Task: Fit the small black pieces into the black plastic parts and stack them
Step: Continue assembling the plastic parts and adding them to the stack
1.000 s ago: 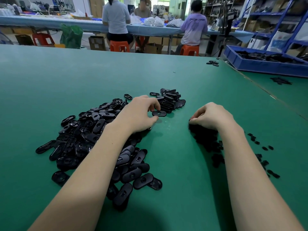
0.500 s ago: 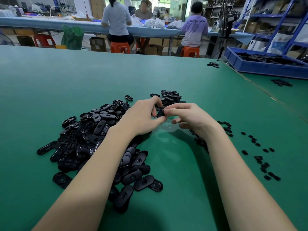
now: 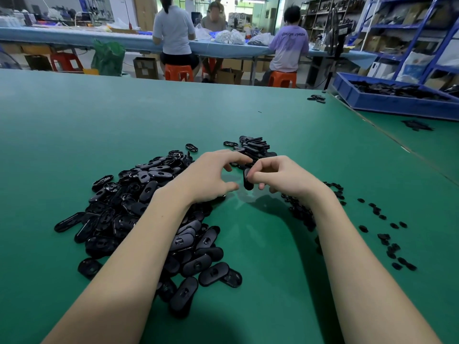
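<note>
On the green table (image 3: 124,125), a big loose pile of black oval plastic parts (image 3: 139,202) lies under and left of my left forearm. A neat stack of the same parts (image 3: 255,147) stands just beyond my hands. Small black pieces (image 3: 385,237) are scattered to the right of my right arm. My right hand (image 3: 285,177) pinches one oval part (image 3: 248,181), held on end above the table. My left hand (image 3: 213,175) hovers right beside it, fingers loosely bent and apart, holding nothing that I can see.
A blue bin (image 3: 397,105) full of black parts stands at the back right. A few stray parts (image 3: 316,98) lie near the table's far edge. Three people sit at a blue bench (image 3: 74,38) behind, on orange stools.
My right hand came from the small pieces to meet the left at the oval part. The part has passed from my left fingers to my right, and the left fingers have spread off it.
</note>
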